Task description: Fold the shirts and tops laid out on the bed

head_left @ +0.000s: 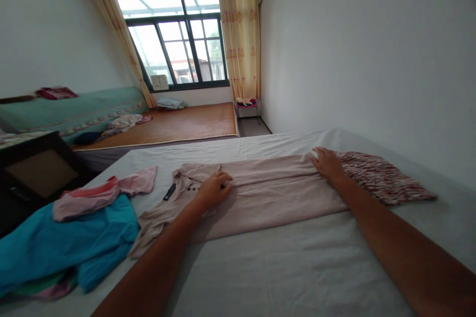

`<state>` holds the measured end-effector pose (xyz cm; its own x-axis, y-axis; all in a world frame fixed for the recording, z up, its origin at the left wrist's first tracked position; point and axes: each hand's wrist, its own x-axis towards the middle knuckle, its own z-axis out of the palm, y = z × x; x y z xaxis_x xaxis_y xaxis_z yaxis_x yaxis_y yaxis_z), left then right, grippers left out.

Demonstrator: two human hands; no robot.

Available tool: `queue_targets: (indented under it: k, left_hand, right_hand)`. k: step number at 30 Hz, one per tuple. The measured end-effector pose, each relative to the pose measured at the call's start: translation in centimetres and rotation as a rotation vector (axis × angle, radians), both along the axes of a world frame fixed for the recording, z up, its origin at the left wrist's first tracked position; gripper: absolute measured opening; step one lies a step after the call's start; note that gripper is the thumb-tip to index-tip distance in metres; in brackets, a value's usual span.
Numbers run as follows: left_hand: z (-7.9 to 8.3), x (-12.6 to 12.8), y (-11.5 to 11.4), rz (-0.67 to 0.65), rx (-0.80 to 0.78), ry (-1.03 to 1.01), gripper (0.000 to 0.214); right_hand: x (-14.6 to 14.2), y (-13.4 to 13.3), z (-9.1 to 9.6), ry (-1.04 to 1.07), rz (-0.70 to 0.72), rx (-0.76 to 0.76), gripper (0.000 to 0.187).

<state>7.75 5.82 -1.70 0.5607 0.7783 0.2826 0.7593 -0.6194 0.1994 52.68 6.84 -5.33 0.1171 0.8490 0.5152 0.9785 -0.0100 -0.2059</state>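
A long beige shirt [275, 193] with a buttoned neckline and a dark label lies stretched across the white-sheeted bed [297, 262], its collar to the left. My left hand [214, 190] rests on the upper part beside the buttons, fingers loosely curved and a gap showing by the thumb. Over by the hem, my right hand [329, 164] lies on the cloth with its fingers spread. Just beyond the hem is a red-and-white patterned cloth [383, 178], partly hidden by my right hand and forearm.
At the left lie a blue garment [100, 228] and a pink garment [87, 200], heaped together. A dark cabinet [37, 173] stands beside the bed. Farther off are a mat-covered bed [186, 121], a small stool [248, 104] and a window. A white wall [364, 54] runs along the right.
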Motion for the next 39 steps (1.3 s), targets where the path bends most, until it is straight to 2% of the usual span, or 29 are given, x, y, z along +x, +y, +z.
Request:
queue_targets:
  k: [2,4,6,8,10,15,18,21,24,26,28,30,33,36,39]
  left_hand:
    - [-0.9,0.3,0.0,0.015,0.049,-0.055,0.036]
    - [-1.8,0.7,-0.2,0.021,0.061,-0.005,0.040]
    - [-2.6,1.0,-0.4,0.014,0.041,0.069,0.042]
    - [-3.0,1.1,-0.6,0.018,0.033,0.100,0.043]
    - [-3.1,1.2,-0.6,0.017,0.038,0.100,0.042]
    - [-2.9,1.0,-0.7,0.011,0.056,0.090,0.041]
    - [-3.0,1.0,-1.0,0.014,0.059,0.088,0.041]
    - [-2.7,1.1,-1.0,-0.010,0.032,0.071,0.040]
    - [-1.8,0.7,0.0,-0.047,0.013,-0.041,0.042]
    - [-1.0,-0.1,1.1,-0.002,0.055,-0.159,0.046]
    - [-0.8,-1.5,2.2,0.097,0.107,-0.215,0.047]
    - [-1.3,-3.1,2.9,0.192,0.108,-0.155,0.044]
    - [-3.0,-4.9,3.2,0.261,0.024,0.032,0.042]
    - [-4.3,-5.4,3.0,0.285,-0.004,0.109,0.043]
    - [-4.6,-5.2,2.9,0.300,0.014,0.101,0.044]
  right_hand:
    - [-2.5,0.1,0.3,-0.027,0.156,-0.020,0.044]
    - [-5.6,0.1,0.0,-0.027,0.295,-0.111,0.045]
    - [-8.1,-0.1,-0.9,-0.033,0.382,-0.215,0.048]
    - [-9.2,-0.2,-1.9,-0.035,0.400,-0.288,0.049]
    - [-8.5,-0.1,-2.6,-0.024,0.348,-0.319,0.050]
    - [-3.4,0.5,-3.2,-0.019,0.123,-0.300,0.050]
    - [-1.5,0.6,-3.7,-0.070,0.057,-0.276,0.052]
    - [-1.0,0.7,-4.2,-0.119,0.043,-0.270,0.054]
    - [-1.0,0.9,-4.5,-0.125,0.039,-0.264,0.054]
    - [-0.8,1.0,-4.6,-0.136,0.040,-0.257,0.054]
    - [-0.6,1.2,-4.8,-0.157,0.037,-0.249,0.054]
    - [-0.3,1.3,-5.0,-0.184,0.041,-0.244,0.054]
    - [0.0,1.5,-5.4,-0.219,0.051,-0.242,0.053]
    - [0.2,1.6,-5.6,-0.234,0.048,-0.248,0.055]
    - [0.3,1.5,-5.6,-0.238,0.049,-0.264,0.056]
